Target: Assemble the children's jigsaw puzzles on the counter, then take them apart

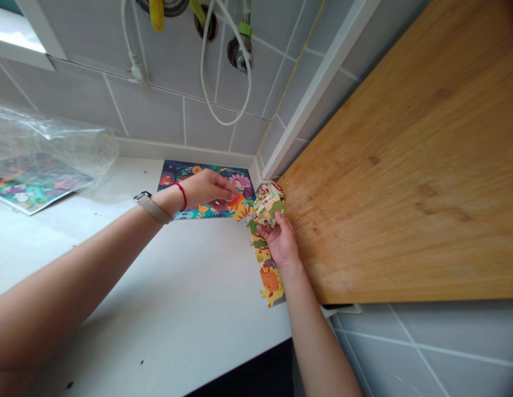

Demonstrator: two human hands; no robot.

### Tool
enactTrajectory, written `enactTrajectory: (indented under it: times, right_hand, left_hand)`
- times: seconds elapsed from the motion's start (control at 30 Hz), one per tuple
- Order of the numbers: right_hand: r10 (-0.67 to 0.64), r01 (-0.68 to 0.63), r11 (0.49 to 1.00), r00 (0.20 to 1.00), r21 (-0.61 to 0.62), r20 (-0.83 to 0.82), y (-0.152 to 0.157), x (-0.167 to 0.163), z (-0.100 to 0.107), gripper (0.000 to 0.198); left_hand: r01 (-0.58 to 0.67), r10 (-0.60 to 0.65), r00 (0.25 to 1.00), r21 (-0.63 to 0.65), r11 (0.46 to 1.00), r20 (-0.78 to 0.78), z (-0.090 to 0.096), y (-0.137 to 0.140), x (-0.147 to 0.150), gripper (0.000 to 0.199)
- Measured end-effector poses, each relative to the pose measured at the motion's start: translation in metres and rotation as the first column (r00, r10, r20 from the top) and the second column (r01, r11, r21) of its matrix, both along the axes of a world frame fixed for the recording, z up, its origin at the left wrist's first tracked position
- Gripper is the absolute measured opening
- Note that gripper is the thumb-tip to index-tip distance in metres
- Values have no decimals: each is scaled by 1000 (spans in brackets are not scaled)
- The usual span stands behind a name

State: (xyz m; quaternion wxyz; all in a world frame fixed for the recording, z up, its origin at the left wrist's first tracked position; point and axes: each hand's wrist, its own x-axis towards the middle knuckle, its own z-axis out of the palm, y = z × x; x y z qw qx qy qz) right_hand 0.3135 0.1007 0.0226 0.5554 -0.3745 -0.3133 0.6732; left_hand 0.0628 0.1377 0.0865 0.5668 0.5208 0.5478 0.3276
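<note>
My left hand [209, 187] pinches an orange and yellow puzzle piece [240, 208] by its edge, over a dark blue picture sheet [206, 212] with colourful animals. In my right hand [281, 240] is a stack of puzzle pieces [268, 204], fingers wrapped round its lower side. The piece in my left hand is close to the left side of this stack; whether they touch I cannot tell. Below, a strip of puzzle pieces [270, 278] with a lion picture lies on the white tabletop [190, 286], partly hidden by my right hand.
A wooden panel [405, 165] rises along the right side. Clear plastic wrap [53, 138] and another colourful picture sheet [37, 179] lie at the left. Behind the table is a grey tiled wall [157, 110] with a hanging white cable [204, 71].
</note>
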Motion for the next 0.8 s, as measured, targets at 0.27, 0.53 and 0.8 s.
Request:
enactTrajectory:
  times: [0.27,0.53,0.8]
  right_hand:
    - [-104,104,995,995,12,7,4,-1,-2,29]
    - [-80,80,997,996,-2,-44,5,-1,-3,37]
    - [-38,39,999,997,2,-62,4,-6,-10,45]
  left_hand:
    - [469,-474,881,-167,867,16,-4,-25,24,26]
    - [622,-636,771,-187,761,-22,-43,-65,88,15]
    - [630,-664,738,-227,743,-124,-53,-68,92,17]
